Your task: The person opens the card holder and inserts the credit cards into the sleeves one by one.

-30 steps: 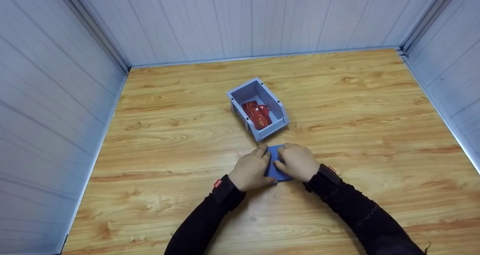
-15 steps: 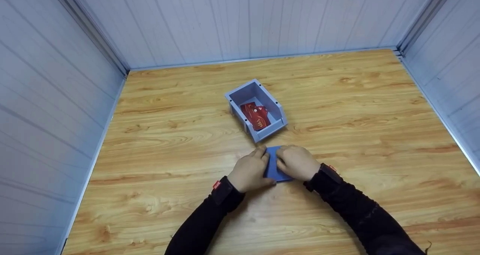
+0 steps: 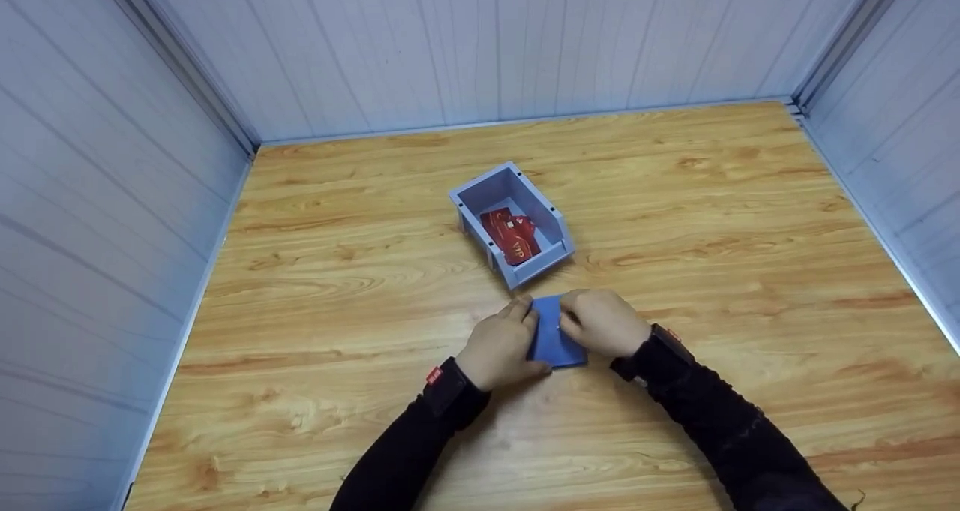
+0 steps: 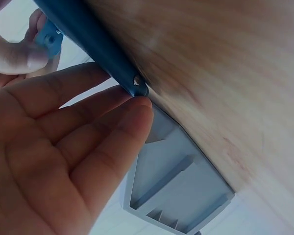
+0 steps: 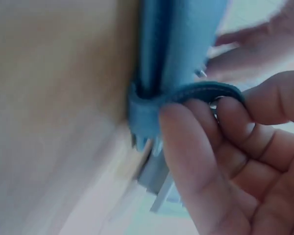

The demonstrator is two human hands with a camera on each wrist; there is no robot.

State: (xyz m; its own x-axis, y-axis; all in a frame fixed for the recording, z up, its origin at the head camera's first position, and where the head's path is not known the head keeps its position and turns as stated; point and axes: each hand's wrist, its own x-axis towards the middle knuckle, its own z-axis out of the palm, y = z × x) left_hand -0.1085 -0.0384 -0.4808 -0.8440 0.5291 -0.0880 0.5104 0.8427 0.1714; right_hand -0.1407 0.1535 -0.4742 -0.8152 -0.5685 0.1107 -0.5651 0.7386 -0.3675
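Observation:
A blue wallet lies on the table, between my two hands. My left hand lies along its left side, the fairly straight fingers touching its edge and the thumb by the near corner. In the left wrist view the fingertips meet the wallet's rounded spine. My right hand pinches the wallet's strap between thumb and curled fingers. That strap arches away from the wallet's edge, with a metal snap partly showing by the fingers. The wallet's inside is hidden.
A grey plastic bin stands just beyond the wallet, its low front turned toward me. Several red cards lie inside, one marked VIP. Pale panel walls bound the wooden table at the back and both sides.
My right hand has shifted slightly to the right, so more of the wallet's blue face shows. The left hand stays at the wallet's side. The bin has kept its place.

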